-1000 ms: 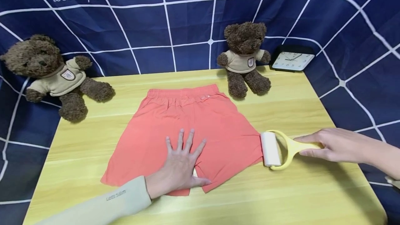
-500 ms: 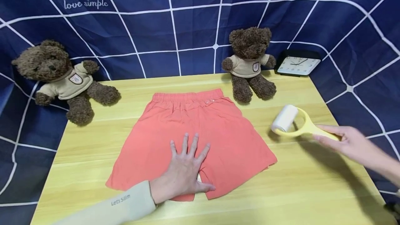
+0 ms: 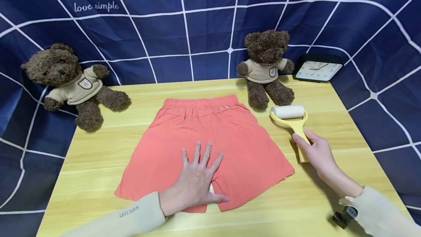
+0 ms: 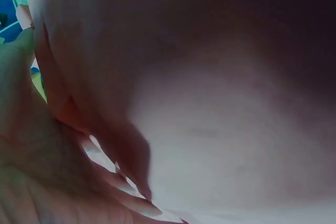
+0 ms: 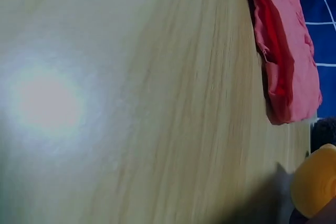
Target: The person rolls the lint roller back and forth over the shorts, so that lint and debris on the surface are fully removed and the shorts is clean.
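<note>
Coral-red shorts (image 3: 250, 149) lie spread on the table, waistband away from me. My left hand (image 3: 194, 184) rests on them with fingers spread, near the gap between the legs. Its palm (image 4: 63, 177) fills the lower left of the left wrist view, where the rest is dark and blurred. To the right of the shorts, my right hand (image 3: 317, 153) holds the yellow handle of a lint roller (image 3: 287, 112) between thumb and fingers. The white roll points away from me, apart from the shorts. In the right wrist view the handle's yellow end (image 5: 315, 182) shows at the lower right.
Two brown teddy bears in beige tops sit at the back, one bear (image 3: 75, 83) at left and the other bear (image 3: 267, 68) behind the shorts' right side. A black-framed clock (image 3: 317, 68) stands in the back right corner. Blue gridded cloth (image 3: 158, 28) surrounds the wooden table (image 3: 256, 218).
The lint roller has left the right leg hem of the shorts, moved right and back, and turned to point away from me. My left hand stays in place on the shorts.
</note>
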Demonstrator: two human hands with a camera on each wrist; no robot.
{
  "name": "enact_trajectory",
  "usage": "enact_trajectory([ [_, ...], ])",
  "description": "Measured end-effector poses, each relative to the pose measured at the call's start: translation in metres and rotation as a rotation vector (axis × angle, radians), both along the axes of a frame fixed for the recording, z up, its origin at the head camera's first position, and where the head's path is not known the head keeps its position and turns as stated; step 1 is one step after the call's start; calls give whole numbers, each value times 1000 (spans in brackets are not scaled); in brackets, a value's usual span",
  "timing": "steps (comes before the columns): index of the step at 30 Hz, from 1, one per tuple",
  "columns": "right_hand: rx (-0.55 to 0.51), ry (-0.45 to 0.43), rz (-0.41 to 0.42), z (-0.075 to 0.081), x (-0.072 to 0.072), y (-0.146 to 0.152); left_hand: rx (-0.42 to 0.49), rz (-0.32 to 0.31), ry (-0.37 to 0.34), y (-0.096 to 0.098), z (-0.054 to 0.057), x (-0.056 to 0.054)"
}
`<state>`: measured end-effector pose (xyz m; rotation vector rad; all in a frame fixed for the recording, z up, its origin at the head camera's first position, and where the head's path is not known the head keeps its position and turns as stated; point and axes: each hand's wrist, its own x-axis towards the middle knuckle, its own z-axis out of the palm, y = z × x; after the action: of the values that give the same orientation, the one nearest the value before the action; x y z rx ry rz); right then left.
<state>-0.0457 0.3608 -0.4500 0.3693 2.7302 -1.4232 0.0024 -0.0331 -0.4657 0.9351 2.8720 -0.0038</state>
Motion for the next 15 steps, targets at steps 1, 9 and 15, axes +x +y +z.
enact_trajectory([
  [1,5,-2,6,-1,-1,-1,-4,-1,11,0,0,0],
  [9,154,22,108,-1,-6,-8,-2,10,25,-3,-1,0],
  [15,248,20,166,1,-4,0,103,23,-58,-15,1,1],
])
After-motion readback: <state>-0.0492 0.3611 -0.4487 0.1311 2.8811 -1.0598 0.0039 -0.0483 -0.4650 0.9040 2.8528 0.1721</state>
